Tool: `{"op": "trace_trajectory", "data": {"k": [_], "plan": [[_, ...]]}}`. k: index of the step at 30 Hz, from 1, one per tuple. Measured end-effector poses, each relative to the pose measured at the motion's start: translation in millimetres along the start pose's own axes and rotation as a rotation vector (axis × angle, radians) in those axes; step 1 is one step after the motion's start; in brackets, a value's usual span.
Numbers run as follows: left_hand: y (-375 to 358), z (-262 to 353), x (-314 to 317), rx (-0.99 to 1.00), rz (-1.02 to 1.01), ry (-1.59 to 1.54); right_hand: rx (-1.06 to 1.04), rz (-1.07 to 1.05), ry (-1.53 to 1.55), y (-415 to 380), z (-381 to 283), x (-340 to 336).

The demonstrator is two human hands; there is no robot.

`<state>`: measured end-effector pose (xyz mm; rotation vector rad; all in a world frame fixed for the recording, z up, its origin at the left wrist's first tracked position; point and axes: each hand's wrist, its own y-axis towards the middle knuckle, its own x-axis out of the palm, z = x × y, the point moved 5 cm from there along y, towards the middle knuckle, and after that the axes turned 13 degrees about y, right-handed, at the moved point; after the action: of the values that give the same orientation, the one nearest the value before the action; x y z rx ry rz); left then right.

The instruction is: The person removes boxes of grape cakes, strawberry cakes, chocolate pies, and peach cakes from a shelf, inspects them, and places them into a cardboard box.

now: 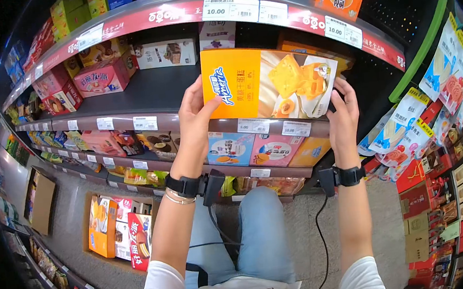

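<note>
Both short ends of the orange box [269, 84] are gripped, left hand [195, 112] and right hand [343, 114] closed around it; its long axis is held level between them.

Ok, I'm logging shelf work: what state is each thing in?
Orange cake box: closed, held level at the shelf by both hands.
Left hand: gripping the box's left end.
Right hand: gripping its right end.
Floor carton: open, boxes inside.

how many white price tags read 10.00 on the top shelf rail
2. One 10.00 tag sits above the orange box held by the left hand and right hand; the other 10.00 tag is further right. Other tags' prices are unreadable.
</note>
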<state>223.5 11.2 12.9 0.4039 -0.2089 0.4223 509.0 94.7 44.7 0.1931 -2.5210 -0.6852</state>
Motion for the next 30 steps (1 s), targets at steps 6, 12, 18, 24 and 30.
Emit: {"op": "trace_trajectory", "data": {"k": [6,12,18,24,30], "plan": [[-54,31,-34,-0.037,0.002,-0.145,-0.066,-0.243,0.066,-52,-18,29],[-117,14,-84,-0.261,-0.021,-0.174,0.042,-0.397,-0.15,-108,7,22],[-160,-1,-124,-0.474,0.057,-0.165,0.246,-0.459,-0.103,-152,34,32],[-200,12,-154,-0.512,0.079,-0.076,0.543,-0.378,0.006,-183,49,46],[-210,13,-167,-0.304,0.184,0.04,0.306,-0.485,-0.054,-193,73,58]]}}
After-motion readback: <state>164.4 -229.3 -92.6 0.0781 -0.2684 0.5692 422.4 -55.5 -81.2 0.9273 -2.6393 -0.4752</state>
